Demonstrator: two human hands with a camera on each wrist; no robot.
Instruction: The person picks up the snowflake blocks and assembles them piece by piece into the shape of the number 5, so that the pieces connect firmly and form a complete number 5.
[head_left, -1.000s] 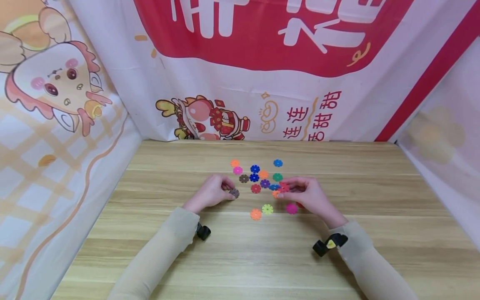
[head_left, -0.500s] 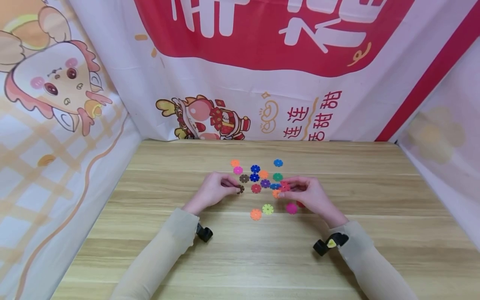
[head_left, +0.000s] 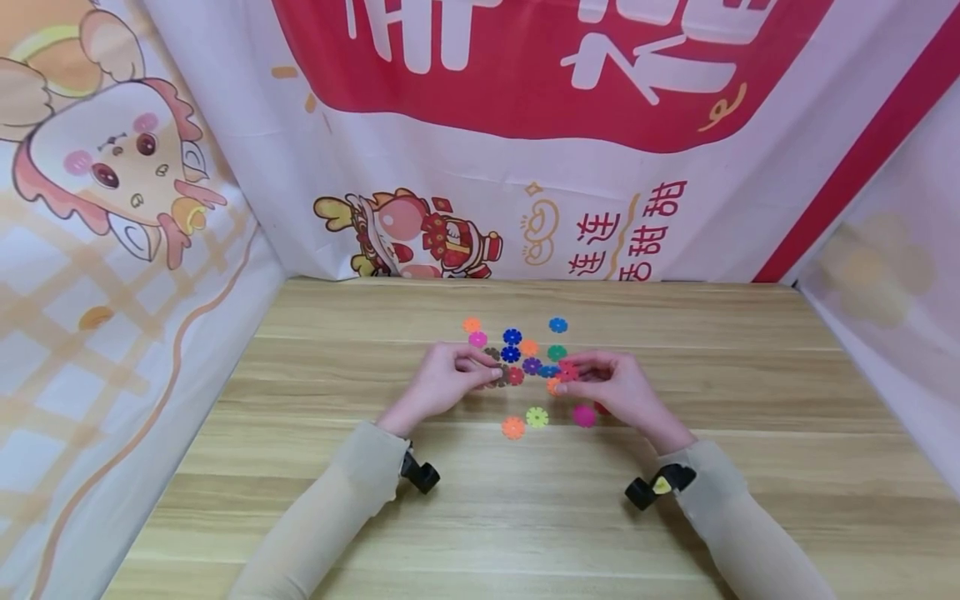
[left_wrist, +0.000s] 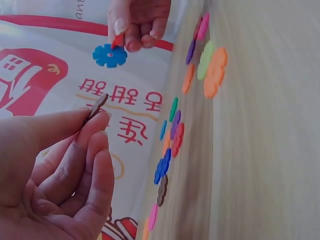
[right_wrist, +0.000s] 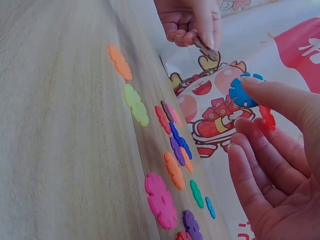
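Note:
Between thumb and fingertips my left hand (head_left: 450,379) pinches a brown snowflake disc (left_wrist: 97,106), a thin plastic piece with notched edges. Seen edge-on in the left wrist view, it is raised above the wooden table. My right hand (head_left: 618,387) pinches two joined snowflake pieces: a blue disc (right_wrist: 242,92) lies under the thumb, and a red disc (right_wrist: 267,117) stands at an angle to it, partly covered by the fingers. A gap separates the two hands. Below and between them lie loose discs, among them a red one (head_left: 516,376) and a purple one (head_left: 532,366).
Nearer the person are an orange disc (head_left: 513,428), a yellow-green disc (head_left: 537,417) and a magenta disc (head_left: 585,416). Farther back lie a dark blue disc (head_left: 512,336), a green disc (head_left: 557,352) and several others. Printed cloth (head_left: 420,150) hangs behind the wooden table (head_left: 510,525).
My left hand has moved right and slightly away from the person with the brown disc, closer to my right hand. The right hand has stayed nearly still with its joined discs.

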